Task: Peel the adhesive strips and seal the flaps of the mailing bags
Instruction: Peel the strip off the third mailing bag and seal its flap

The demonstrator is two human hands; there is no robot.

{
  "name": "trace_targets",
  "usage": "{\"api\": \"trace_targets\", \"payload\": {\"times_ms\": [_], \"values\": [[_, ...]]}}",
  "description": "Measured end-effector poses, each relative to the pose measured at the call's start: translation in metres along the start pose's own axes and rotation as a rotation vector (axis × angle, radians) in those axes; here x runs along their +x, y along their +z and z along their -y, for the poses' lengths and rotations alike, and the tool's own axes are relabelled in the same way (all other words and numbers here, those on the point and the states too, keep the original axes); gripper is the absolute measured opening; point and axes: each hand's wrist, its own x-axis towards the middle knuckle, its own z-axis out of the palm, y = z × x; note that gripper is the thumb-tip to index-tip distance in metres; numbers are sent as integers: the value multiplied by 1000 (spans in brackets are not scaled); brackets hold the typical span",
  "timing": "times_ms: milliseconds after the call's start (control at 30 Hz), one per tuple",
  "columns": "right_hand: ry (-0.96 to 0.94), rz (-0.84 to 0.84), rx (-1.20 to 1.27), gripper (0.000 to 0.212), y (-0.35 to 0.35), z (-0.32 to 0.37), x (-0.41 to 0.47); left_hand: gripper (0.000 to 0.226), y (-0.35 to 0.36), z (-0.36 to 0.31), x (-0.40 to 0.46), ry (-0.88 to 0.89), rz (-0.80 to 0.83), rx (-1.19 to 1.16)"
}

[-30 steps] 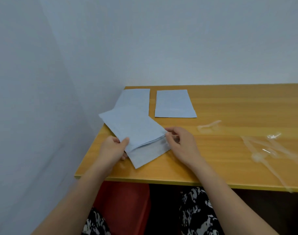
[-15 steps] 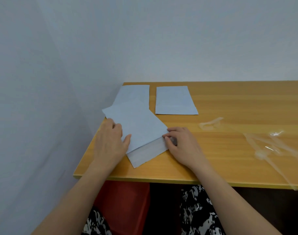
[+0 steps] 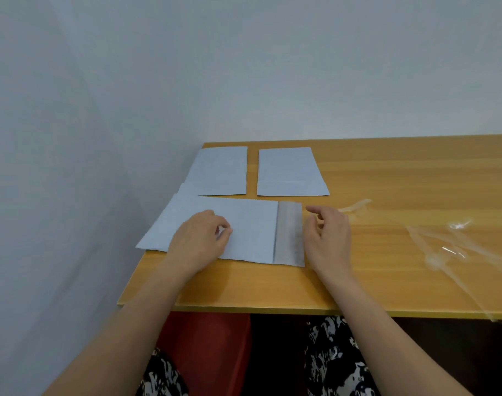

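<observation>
Head view: mailing bag [image 3: 244, 227] crosswise, flap [image 3: 289, 232] rightward

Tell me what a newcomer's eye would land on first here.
First, the pale blue mailing bag lying near the wooden table's front left corner, its grey flap open to the right, the left hand resting on it and the right hand beside the flap. Behind lie two more bags; clear peeled strips litter the right.

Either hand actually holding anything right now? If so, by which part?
Nothing is gripped. The left hand rests on the body of the near mailing bag, pinning it flat. The right hand hovers beside the open grey flap, empty.
</observation>
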Motion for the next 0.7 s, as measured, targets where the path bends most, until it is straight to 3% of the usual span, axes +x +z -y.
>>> {"api": "trace_targets", "payload": {"times_ms": [167, 333, 433, 567, 700], "values": [[88, -45, 108, 22, -3, 1, 3, 55, 8, 3, 0, -46, 197, 254], [71, -44, 159, 18, -9, 9, -2, 45, -9, -8, 3, -80, -23, 181], [117, 67, 104, 15, -14, 12, -4, 56, -9, 4, 11, -192, 38, 217], [182, 308, -61, 21, -14, 8, -9, 67, -10, 10, 15, -402, 157, 68], [202, 322, -18, 25, -20, 9, -11, 45, -14, 7, 9, -486, 160, -270]]}}
